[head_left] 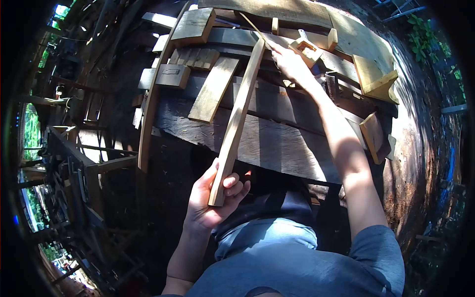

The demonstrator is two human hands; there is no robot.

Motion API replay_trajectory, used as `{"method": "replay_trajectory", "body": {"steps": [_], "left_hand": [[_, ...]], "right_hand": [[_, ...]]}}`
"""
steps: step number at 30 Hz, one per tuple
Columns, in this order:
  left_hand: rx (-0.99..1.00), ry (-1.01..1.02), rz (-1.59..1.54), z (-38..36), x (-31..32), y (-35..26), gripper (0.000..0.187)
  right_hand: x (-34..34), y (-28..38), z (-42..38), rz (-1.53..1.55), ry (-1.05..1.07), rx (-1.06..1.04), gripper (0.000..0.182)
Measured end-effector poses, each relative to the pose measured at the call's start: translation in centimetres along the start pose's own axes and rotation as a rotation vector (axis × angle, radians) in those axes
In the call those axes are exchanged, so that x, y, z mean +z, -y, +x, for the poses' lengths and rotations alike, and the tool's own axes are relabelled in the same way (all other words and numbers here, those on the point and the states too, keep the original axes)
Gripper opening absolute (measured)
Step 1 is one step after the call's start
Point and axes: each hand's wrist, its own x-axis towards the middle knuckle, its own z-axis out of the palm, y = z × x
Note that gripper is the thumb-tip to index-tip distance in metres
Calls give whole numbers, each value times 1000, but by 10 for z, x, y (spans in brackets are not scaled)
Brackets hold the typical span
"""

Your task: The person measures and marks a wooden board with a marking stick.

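My left hand (pixel 215 195) is wrapped around the near end of a long squared wooden bar (pixel 238 116), with the thumb on one side and curled fingers on the other. The bar slants up and away over the workbench (pixel 284 143). At its far end, my right hand (pixel 288 62) is closed, palm down, on a thin wooden stick (pixel 251 24) that sticks out past the fingers to the upper left. Its fingertips are partly hidden. Just right of that hand is a small wooden box (pixel 306 52) with pale bits inside.
A flat board (pixel 213 89) and a wood block (pixel 193 25) lie left of the bar. A long strip (pixel 150 111) crosses the bench's left side. Wedge-shaped pieces (pixel 376 79) stand at right, beside a large log (pixel 408 143). A wooden frame (pixel 111 163) stands at far left.
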Motion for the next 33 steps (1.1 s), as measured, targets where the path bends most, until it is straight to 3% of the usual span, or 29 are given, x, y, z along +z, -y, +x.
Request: {"method": "replay_trajectory", "body": {"steps": [2,4,6,8,10,12,15,17,18,19,20,21,22,24,26,27,29,33], "left_hand": [[9,2,2,-1,4,0,25],[10,-50,-10,1,-1,0,38],[8,-70,10,1,-1,1,38],[1,-59,34,2,-2,1,38],[22,-90,69,1,-2,-1,38],[38,-117,108,2,-1,0,38],[20,-34,43,2,-1,-2,37],[33,-37,46,5,-7,3,37],[34,-44,59,6,-10,4,37],[35,-37,69,7,-11,6,36],[35,-35,72,7,-10,6,34],[44,-46,96,8,-12,7,33],[57,-49,123,9,-16,7,33],[97,-25,123,12,-27,11,22],[86,-33,111,15,-31,13,22],[117,-39,152,17,-34,16,28],[207,-177,349,22,-30,27,22],[211,-160,305,29,-41,37,22]], "right_hand": [[8,-19,0,-171,-41,-141,43],[-12,33,-62,81,-101,-164,46],[-36,95,-125,131,126,-35,51],[-38,101,-144,226,173,-93,60],[-57,109,-111,199,328,201,52],[-21,66,-75,124,9,74,48],[5,53,-63,93,-165,-71,48],[-1,60,-99,-87,-50,-159,43],[-18,94,-125,88,40,-47,35],[-13,100,-157,207,15,-144,38],[-24,120,-190,74,200,-104,49],[-31,137,-219,266,230,-116,59],[-38,152,-242,249,180,-199,65],[-45,162,-267,201,270,-140,59],[-49,154,-256,163,288,-171,59],[-35,142,-244,302,210,-122,58],[-39,134,-206,162,246,57,48],[2,111,-201,245,-10,2,35]]}}
